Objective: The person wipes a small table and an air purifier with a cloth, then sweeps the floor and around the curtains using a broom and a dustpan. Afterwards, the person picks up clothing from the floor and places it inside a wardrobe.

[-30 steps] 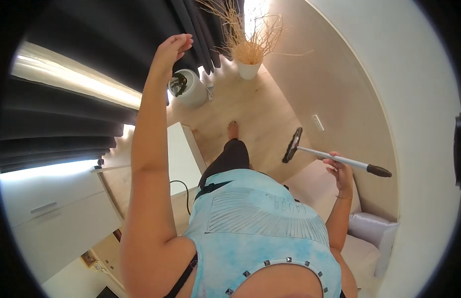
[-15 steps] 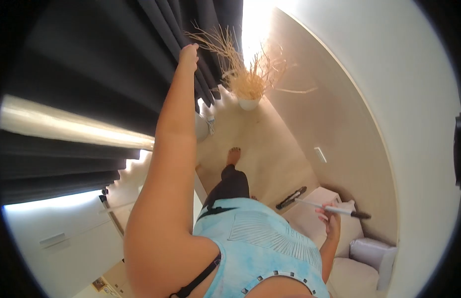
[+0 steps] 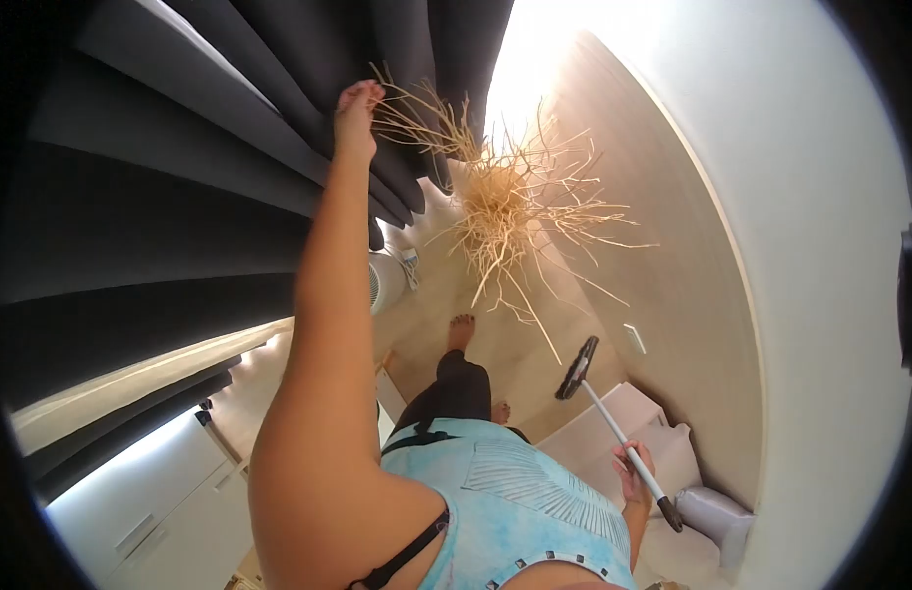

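My left hand (image 3: 358,106) is stretched out at the upper left, its fingers curled against the dark curtain (image 3: 230,187). The tips of a bunch of dry branches (image 3: 500,202) reach close to it. Lower right, my right hand (image 3: 633,472) is closed round the pale pole (image 3: 613,421) of a brush. The dark brush head (image 3: 578,368) points up and away from me, near the lower branches. A dark grip (image 3: 669,514) forms the pole's other end, just past my hand.
A round white appliance (image 3: 385,282) stands on the floor beside the curtain. At the right are a wall with a switch plate (image 3: 635,338) and a pale seat (image 3: 613,423) with a shiny cushion (image 3: 713,511). White drawers (image 3: 131,531) are at the lower left.
The view has shifted, and the branches now spread larger across the upper middle. My left hand has moved against the curtain. The brush pole has swung to a steeper slant, its grip end lower.
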Available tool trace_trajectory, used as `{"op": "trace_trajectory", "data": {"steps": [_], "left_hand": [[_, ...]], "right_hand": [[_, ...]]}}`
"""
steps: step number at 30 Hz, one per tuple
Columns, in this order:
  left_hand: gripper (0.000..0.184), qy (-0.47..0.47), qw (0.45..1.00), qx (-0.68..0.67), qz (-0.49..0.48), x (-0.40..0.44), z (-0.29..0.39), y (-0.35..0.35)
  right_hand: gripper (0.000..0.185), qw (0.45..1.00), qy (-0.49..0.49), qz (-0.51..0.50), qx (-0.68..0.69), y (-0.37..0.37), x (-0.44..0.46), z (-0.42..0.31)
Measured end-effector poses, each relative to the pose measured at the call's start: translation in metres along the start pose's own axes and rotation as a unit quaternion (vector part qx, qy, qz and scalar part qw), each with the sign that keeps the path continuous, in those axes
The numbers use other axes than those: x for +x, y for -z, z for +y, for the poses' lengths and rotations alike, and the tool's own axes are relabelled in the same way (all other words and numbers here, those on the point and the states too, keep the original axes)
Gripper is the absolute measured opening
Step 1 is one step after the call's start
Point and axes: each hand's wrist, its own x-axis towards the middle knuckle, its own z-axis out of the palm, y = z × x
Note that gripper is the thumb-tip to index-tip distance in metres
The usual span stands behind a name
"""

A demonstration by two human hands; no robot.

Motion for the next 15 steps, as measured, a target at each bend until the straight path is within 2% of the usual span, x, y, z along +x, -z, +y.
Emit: {"op": "trace_trajectory", "data": {"steps": [1,3,6,8,15], "left_hand": [[0.014,-0.047,0.995,-0.003,-0.091,-0.009,-0.004,-0.003],[0.014,-0.046,0.974,0.206,-0.083,-0.066,0.016,-0.024],[0.013,-0.041,0.972,0.21,-0.098,-0.13,0.001,-0.005],[0.013,-0.095,0.953,0.275,-0.081,-0.157,-0.006,0.011],[0.012,-0.031,0.989,0.132,-0.054,-0.147,0.03,0.009]], "right_hand": [[0.026,1.0,0.002,-0.012,0.022,-0.004,-0.001,-0.002],[0.026,0.999,-0.001,-0.022,0.046,-0.013,-0.001,-0.006],[0.024,0.998,0.005,-0.013,0.068,-0.023,-0.01,-0.012],[0.023,0.998,0.009,-0.023,0.066,-0.028,-0.006,-0.01],[0.021,0.999,-0.009,-0.023,0.037,-0.04,0.006,-0.009]]}}
